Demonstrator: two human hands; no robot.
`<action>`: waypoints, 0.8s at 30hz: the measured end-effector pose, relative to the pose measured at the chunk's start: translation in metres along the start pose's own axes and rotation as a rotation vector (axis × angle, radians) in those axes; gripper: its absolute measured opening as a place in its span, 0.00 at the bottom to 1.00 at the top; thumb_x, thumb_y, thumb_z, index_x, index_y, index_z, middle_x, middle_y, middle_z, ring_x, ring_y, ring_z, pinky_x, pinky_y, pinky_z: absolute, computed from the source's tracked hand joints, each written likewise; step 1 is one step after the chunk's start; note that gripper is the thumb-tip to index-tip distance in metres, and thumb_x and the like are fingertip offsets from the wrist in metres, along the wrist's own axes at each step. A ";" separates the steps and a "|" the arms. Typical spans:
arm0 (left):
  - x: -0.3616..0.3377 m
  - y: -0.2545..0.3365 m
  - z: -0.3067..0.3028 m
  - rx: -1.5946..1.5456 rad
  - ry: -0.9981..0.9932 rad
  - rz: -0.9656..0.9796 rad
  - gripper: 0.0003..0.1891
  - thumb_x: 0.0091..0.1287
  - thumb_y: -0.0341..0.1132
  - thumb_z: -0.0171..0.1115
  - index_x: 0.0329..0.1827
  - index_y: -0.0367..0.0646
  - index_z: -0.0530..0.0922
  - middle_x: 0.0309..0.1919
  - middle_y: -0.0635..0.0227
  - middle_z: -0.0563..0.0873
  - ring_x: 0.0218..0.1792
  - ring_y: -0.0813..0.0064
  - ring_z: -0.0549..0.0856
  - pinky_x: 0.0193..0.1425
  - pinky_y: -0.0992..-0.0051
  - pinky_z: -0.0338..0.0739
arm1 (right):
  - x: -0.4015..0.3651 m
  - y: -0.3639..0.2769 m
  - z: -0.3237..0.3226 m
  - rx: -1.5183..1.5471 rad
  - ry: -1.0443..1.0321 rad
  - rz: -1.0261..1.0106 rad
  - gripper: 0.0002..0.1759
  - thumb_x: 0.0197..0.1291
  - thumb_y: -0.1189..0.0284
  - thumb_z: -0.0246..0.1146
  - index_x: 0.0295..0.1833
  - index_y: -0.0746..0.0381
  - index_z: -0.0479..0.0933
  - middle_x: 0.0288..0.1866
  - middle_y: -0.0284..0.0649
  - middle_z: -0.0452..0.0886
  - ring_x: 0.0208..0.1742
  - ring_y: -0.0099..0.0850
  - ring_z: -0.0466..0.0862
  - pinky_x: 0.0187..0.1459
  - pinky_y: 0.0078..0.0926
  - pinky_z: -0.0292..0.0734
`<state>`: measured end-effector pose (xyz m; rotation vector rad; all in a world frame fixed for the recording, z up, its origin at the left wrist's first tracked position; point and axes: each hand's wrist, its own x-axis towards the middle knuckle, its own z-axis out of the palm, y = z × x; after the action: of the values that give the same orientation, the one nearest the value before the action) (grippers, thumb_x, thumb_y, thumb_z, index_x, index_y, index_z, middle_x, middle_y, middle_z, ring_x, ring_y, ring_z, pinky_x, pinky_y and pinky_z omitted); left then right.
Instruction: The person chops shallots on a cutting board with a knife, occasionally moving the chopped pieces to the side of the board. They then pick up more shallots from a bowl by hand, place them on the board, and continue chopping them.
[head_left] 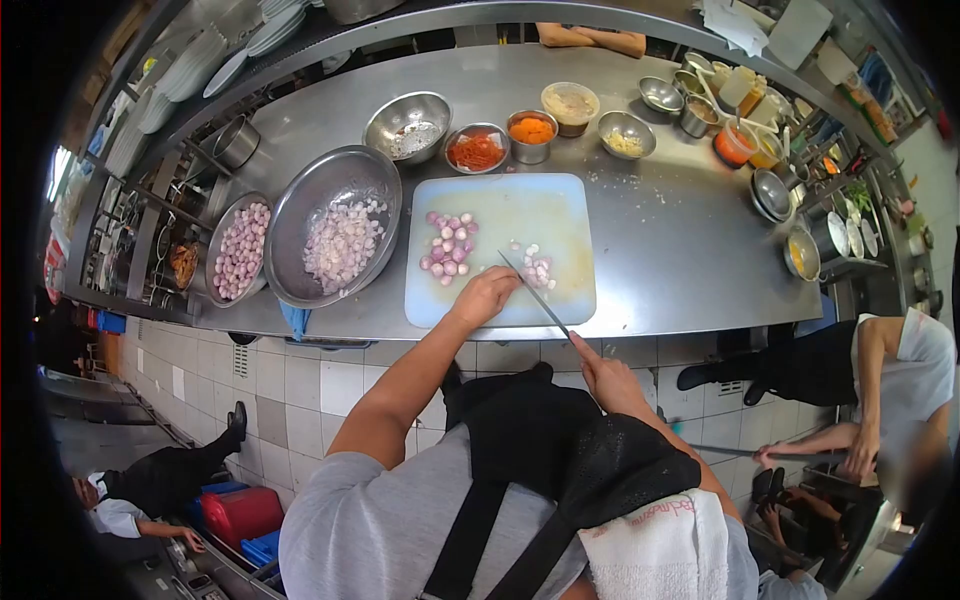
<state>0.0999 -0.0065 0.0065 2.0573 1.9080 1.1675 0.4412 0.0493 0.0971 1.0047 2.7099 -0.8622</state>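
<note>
My right hand grips the handle of a knife, its blade slanting up and left over a pale cutting board. Against the blade's left side, my left hand rests on the board with its fingers curled together; whatever they pinch is hidden. Peeled whole shallots lie in a group on the board's left half. Right of the blade is a small pile of cut shallots. A large metal bowl left of the board holds chopped shallots.
Another bowl of whole shallots stands farther left. Behind the board are a metal bowl, a bowl of red strips, a container of orange pieces and a tub. A person is at right, another at lower left.
</note>
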 end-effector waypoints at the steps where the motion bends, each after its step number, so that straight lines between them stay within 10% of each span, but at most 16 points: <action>1: -0.002 0.001 -0.001 0.002 -0.004 -0.004 0.08 0.67 0.23 0.70 0.46 0.40 0.91 0.52 0.63 0.92 0.56 0.57 0.91 0.61 0.60 0.87 | -0.001 0.000 0.003 0.005 -0.004 -0.002 0.36 0.85 0.64 0.56 0.92 0.34 0.58 0.36 0.61 0.89 0.39 0.64 0.89 0.46 0.65 0.83; 13: 0.001 0.008 -0.004 -0.005 0.010 -0.035 0.05 0.69 0.22 0.70 0.44 0.39 0.89 0.52 0.62 0.92 0.52 0.55 0.91 0.58 0.59 0.87 | 0.003 0.024 0.005 0.146 -0.003 -0.030 0.37 0.83 0.65 0.60 0.92 0.35 0.61 0.36 0.61 0.88 0.41 0.65 0.89 0.48 0.62 0.83; 24: 0.010 0.023 0.007 -0.207 0.024 -0.456 0.12 0.70 0.27 0.77 0.54 0.35 0.87 0.34 0.60 0.93 0.32 0.68 0.92 0.44 0.66 0.89 | -0.005 0.025 0.021 0.304 0.105 0.012 0.37 0.81 0.66 0.64 0.90 0.35 0.64 0.39 0.61 0.89 0.44 0.64 0.89 0.49 0.61 0.82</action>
<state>0.1218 0.0005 0.0189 1.4093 2.0182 1.2098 0.4596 0.0505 0.0693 1.1493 2.7068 -1.2826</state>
